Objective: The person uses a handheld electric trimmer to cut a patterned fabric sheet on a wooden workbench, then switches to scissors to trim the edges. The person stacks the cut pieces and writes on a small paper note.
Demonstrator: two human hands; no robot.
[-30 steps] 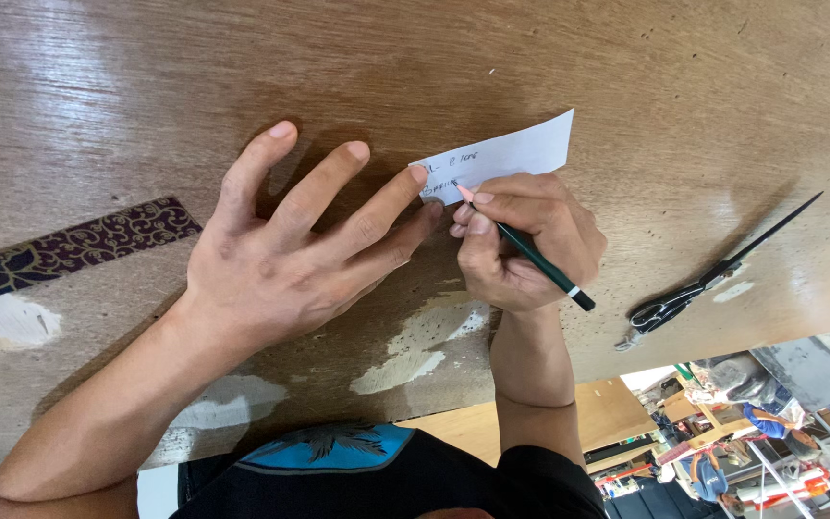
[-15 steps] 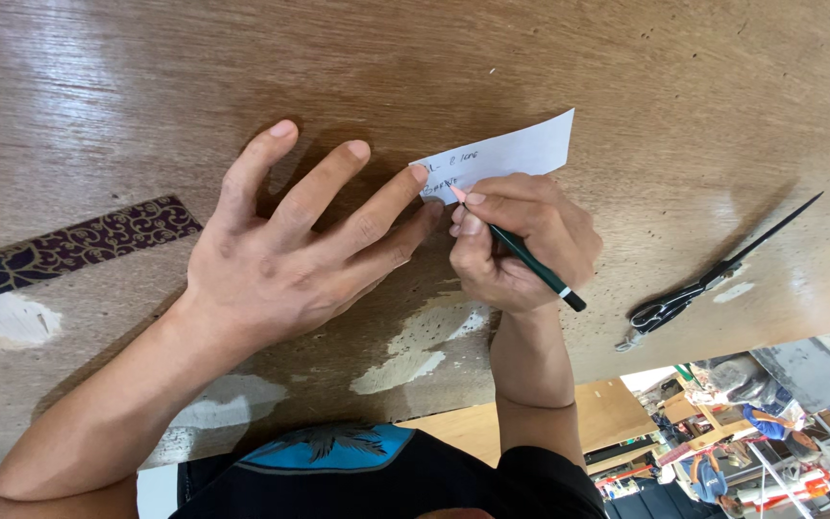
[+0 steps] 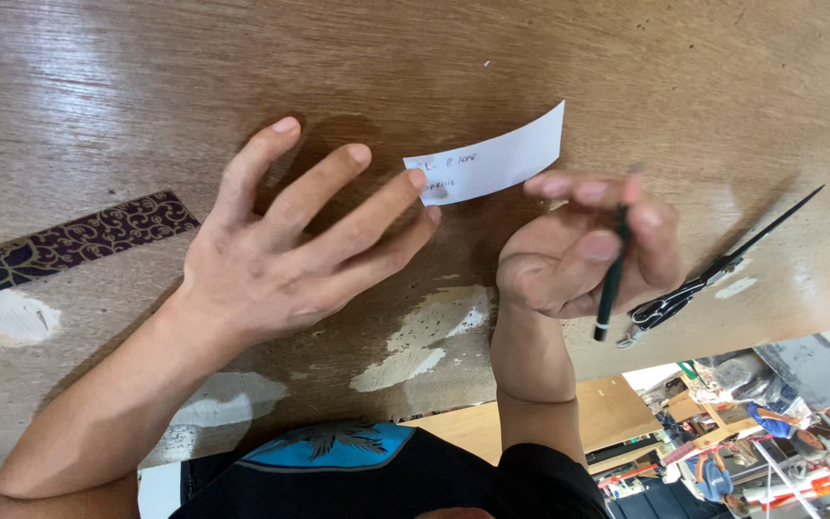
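Left hand (image 3: 280,259) spread flat on the worn brown wooden table (image 3: 146,77), fingers splayed, gripping nothing; fingertips resting on the near end of a small white rectangular paper slip (image 3: 492,165) with faint handwriting. Right hand (image 3: 583,250) curled loosely around a slim dark green pencil (image 3: 611,274), held almost upright, just below the slip's far end and apart from it. Just beyond the right hand, black-handled scissors (image 3: 713,274) lying on the table. Beyond the left wrist, a dark patterned fabric strip (image 3: 69,245).
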